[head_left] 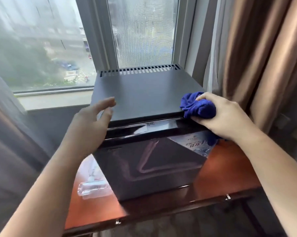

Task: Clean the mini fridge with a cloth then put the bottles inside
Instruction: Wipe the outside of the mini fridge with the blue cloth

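The black mini fridge (144,93) stands on a reddish wooden table (221,171) under the window, its glossy door shut and facing me. My right hand (224,115) grips a bunched blue cloth (198,106) against the top's front right corner. My left hand (93,124) hovers open at the fridge's front left edge, fingers spread, blurred. A clear plastic bottle (92,187) lies on its side on the table left of the fridge. A labelled bottle pack (198,142) shows at the fridge's right, partly hidden by my right wrist.
A window (41,45) and its sill (55,100) lie behind the fridge. Brown curtains (263,57) hang close on the right, grey sheer curtain on the left. The table's front edge (161,218) is near me.
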Tool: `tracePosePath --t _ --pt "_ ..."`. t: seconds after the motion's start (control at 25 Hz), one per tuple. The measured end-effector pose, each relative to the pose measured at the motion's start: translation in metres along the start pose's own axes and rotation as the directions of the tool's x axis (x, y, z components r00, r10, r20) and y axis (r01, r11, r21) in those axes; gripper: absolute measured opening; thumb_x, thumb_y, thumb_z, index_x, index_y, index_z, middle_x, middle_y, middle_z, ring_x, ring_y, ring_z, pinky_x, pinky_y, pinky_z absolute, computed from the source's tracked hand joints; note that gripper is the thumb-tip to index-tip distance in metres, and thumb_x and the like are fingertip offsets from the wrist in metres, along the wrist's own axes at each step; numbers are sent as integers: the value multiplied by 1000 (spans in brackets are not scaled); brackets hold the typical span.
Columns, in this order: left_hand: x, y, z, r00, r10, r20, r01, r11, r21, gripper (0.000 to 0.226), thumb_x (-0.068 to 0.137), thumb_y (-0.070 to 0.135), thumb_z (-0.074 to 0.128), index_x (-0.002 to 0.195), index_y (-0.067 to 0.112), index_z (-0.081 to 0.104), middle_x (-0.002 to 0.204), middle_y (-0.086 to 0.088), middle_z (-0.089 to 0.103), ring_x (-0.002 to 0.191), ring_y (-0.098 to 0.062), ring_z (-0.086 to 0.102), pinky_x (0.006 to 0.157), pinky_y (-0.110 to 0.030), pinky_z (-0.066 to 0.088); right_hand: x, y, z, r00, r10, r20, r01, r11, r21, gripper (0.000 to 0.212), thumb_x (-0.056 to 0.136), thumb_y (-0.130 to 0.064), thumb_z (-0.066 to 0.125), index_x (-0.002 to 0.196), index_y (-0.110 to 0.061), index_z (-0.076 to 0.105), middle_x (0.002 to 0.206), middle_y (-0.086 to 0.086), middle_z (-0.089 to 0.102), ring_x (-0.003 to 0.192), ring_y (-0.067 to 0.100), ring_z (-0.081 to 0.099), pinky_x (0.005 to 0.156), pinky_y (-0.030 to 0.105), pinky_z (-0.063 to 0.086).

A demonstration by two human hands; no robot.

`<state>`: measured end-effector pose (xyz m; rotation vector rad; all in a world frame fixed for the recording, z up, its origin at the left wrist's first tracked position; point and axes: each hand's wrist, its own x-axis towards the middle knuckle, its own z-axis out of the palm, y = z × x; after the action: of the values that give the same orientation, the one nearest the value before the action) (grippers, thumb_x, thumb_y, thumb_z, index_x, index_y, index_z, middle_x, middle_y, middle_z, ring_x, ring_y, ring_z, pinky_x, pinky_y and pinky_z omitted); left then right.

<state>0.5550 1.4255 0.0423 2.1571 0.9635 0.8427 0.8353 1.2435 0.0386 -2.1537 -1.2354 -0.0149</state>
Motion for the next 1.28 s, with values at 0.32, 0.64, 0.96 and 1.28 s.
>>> tracePosePath --t 0.32,0.64,0.96,1.28 --pt "-63 -72 -7 990 -118 74 120 993 -22 59 109 23 42 164 26 20 167 9 27 154 -7 22 120 -19 16 -40 -92 69 991 -77 -108 79 997 16 46 77 -54 80 116 -35 63 110 -5 71 104 27 67 87 36 53" --pt "-63 -91 -6 999 -48 -2 48 999 8 33 101 5 55 133 14 60 111 2 62 107 -34 58 78 5 32 -58 -205 154 964 -265 -22 266 959 100 39 81 -39 71 117 -40 55 109 -5 63 101 27 63 82 39 54" --pt "-67 -92 0 997 55 -52 -54 998 22 60 103 6 52 158 24 37 163 6 36 151 -12 28 121 -17 17 -44 -114 97 982 -144 -125 143 990 -16 46 78 -34 74 120 -38 56 110 -1 65 104 31 65 88 44 56" --pt "-70 -80 11 995 -35 -94 29 998 -59 56 105 5 47 156 29 41 163 19 30 149 1 29 104 8 13 -43 -11 31 955 91 -283 -128 985 -114 42 78 -31 84 116 -30 65 107 9 69 103 37 66 86 37 49"
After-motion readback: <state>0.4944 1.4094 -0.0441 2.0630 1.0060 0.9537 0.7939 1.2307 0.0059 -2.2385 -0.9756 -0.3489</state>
